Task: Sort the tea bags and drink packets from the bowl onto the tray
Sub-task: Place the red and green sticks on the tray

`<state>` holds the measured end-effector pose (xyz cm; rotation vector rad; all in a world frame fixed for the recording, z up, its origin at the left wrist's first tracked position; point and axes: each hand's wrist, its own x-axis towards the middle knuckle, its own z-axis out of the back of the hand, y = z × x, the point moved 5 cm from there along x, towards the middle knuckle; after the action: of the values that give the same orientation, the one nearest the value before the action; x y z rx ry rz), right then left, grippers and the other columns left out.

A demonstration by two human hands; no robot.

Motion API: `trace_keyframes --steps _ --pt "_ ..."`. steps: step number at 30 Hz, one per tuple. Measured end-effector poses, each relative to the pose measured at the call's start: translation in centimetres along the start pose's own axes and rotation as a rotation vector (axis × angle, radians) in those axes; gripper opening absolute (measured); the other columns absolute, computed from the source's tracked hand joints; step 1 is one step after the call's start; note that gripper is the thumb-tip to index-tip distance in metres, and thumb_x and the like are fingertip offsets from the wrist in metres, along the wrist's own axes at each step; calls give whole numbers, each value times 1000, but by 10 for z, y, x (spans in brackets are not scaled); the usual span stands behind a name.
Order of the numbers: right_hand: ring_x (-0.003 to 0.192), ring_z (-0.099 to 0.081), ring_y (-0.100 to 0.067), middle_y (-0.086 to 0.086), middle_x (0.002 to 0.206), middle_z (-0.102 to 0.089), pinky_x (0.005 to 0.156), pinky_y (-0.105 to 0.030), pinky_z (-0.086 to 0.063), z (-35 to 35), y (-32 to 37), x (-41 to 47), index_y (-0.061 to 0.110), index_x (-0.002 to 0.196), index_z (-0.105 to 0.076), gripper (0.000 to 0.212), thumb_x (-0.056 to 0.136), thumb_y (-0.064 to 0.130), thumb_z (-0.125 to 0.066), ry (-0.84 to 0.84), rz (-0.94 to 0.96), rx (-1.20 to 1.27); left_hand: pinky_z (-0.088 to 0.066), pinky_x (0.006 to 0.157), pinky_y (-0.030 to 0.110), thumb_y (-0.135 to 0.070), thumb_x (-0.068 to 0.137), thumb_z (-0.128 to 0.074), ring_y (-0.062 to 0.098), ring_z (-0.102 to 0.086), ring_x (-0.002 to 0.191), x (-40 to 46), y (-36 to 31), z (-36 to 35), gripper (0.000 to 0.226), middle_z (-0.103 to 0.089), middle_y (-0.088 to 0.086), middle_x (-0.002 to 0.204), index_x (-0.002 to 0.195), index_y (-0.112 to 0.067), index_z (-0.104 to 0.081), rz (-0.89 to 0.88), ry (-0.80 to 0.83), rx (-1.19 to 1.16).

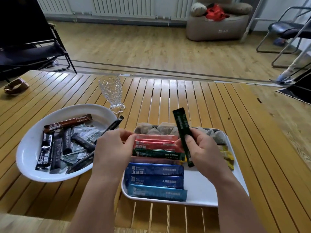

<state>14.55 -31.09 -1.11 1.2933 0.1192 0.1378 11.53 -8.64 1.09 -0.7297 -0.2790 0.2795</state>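
Packets look light, flat, slippery; right hand (200,145) pinches a dark green packet (183,137) mid-length, left hand (112,145) grips a black one (113,126).

wood floor (151,44) | white radiator (117,5) | beige armchair (217,26) | black chair (25,47) | slatted table (185,101)

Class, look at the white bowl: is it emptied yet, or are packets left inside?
Not empty. The white bowl holds several dark stick packets, one brown packet and pale sachets.

on the tray (202,187) lie three blue packets (155,179), two red packets (156,143) and one green packet (158,153).
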Motion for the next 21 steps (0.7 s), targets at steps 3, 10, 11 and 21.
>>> trace_keyframes --steps 3,10,11,21 --pt "89 -69 -18 -2 97 -70 63 -27 -59 -15 11 -3 26 116 -63 24 95 16 -54 131 47 75 -53 63 11 -43 85 -65 -1 -67 77 -2 -20 -4 27 -72 -13 84 103 -24 -72 -96 130 -301" --pt "87 -72 -16 5 92 -76 65 -23 -58 -15 19 -8 32 104 -72 30 74 34 -69 205 37 151 -58 66 24 -42 77 -65 12 -73 78 -3 -20 -10 25 -76 0 82 89 -22 -73 27 242 -632" --pt "93 -71 -16 4 95 -76 68 -25 -59 -11 17 -7 28 104 -73 30 74 32 -71 190 22 171 -57 63 20 -40 77 -66 10 -73 75 -1 -15 -8 23 -77 0 81 87 -21 -74 81 241 -667" --pt "103 -69 -24 -13 105 -73 68 -25 -59 7 8 -2 12 102 -72 28 75 19 -67 55 -108 674 -52 49 17 -23 99 -50 6 -61 50 -2 10 -18 21 -72 5 67 100 -13 -68 467 419 -806"
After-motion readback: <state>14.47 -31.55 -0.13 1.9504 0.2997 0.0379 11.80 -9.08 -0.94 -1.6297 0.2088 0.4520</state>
